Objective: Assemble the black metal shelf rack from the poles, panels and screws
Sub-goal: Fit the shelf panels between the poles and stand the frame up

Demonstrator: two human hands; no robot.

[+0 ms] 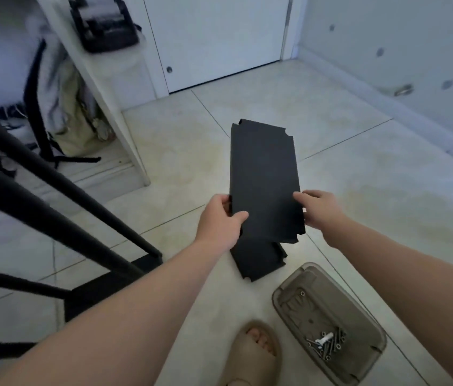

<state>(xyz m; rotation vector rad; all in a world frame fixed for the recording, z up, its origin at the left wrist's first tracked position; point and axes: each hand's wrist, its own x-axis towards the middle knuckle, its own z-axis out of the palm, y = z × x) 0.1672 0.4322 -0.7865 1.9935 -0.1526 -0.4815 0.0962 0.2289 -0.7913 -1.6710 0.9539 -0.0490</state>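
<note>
Both hands are on the black panel [263,176], holding it up over the tiled floor [359,168] in the middle of the scene. The left hand [221,218] grips the panel's near left edge, thumb laid across the top face and fingers curled under. The right hand [320,209] pinches the near right edge just opposite. So the hands sit apart, one on each long side, and the panel stretches away from them toward the far white door [219,37], its notched far corners in plain sight.

Just under the held panel's near end, a second black panel [258,260] lies flat on the floor, partly covered from above.

Near right, a grey plastic tray [314,313] rests on the floor with a small heap of screws [327,345] gathered in its near corner. Beside it, at the near edge, a foot in a tan sandal [250,355].

Over on the left, long black poles [61,178] slant across the scene, joined to a dark piece low by the floor.
</note>
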